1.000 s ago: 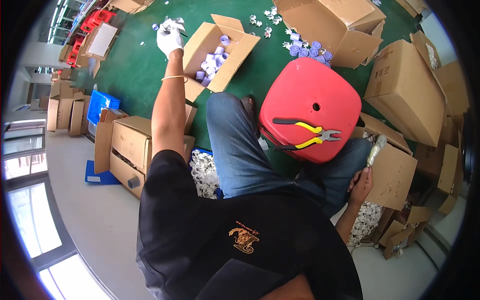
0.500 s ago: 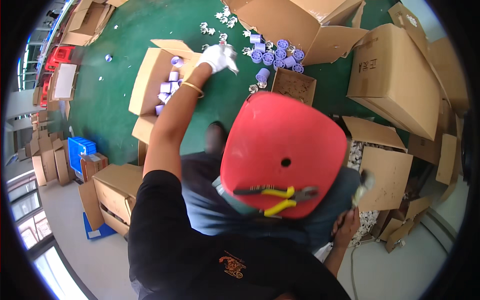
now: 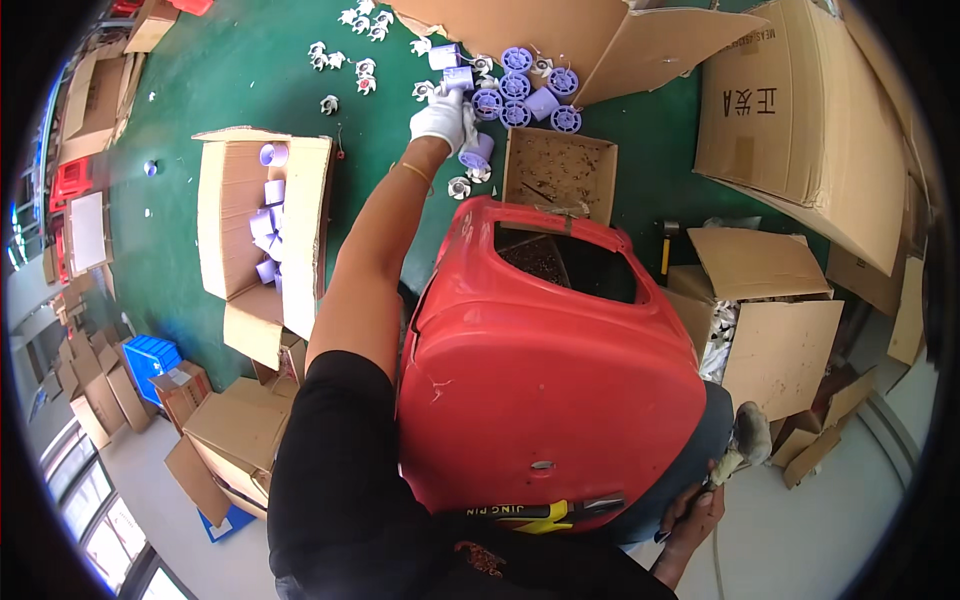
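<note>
My left hand, in a white glove, reaches out to a group of purple plastic cylinders with spoked ends. Its fingertips touch a cylinder at the group's left side, thumb and fingers apart. Another cylinder lies just below the thumb. My bare right hand, low at the right, is closed round the handle of a mallet-like tool with a rounded grey head. Before me a red plastic stool is tipped on its side, and yellow-and-black pliers rest on it.
Left of my arm, an open carton holds several purple cylinders. White clawed parts are scattered on the green floor. A shallow cardboard box stands beyond the stool. Right are a hammer, a carton of white parts and a large carton.
My left hand has moved from beside the open carton to the purple cylinders. The red stool has tilted, showing its leg opening. My right hand still holds the tool, now lower in view.
</note>
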`<state>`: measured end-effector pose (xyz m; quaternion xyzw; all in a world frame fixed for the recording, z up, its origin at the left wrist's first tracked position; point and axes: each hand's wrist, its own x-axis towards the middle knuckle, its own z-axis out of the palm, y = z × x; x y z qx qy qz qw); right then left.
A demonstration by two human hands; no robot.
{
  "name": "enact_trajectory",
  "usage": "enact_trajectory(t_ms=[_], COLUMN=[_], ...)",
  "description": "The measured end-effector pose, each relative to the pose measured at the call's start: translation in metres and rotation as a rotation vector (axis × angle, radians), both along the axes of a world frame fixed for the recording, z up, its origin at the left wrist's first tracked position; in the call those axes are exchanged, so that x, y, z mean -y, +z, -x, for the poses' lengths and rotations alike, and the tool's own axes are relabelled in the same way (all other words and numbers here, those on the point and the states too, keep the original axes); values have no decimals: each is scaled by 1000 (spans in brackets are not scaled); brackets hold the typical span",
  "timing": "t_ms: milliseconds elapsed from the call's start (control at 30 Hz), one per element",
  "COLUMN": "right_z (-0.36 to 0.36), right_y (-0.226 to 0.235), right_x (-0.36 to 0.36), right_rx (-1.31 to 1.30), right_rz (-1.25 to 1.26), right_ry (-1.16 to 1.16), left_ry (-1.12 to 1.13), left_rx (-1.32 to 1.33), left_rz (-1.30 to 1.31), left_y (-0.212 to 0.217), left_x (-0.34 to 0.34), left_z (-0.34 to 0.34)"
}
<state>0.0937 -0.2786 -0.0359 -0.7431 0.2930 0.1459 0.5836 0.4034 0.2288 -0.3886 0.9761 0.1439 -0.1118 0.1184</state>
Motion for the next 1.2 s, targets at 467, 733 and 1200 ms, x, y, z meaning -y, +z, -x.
enact_trajectory(t_ms=[467,733,1200], right_z=[8,-4,4], right_y=[-21,-23,-25], right_x=[21,5,10], right_rx=[172,259,332], right_rz=[-262,-287,-364], right_ry=[143,241,180], left_ry=[-74,-663,-567], left_rx=[222,425,167], left_rz=[70,136,49], left_y=[293,426,415], left_x=[-28,105,173], left_z=[138,257,291])
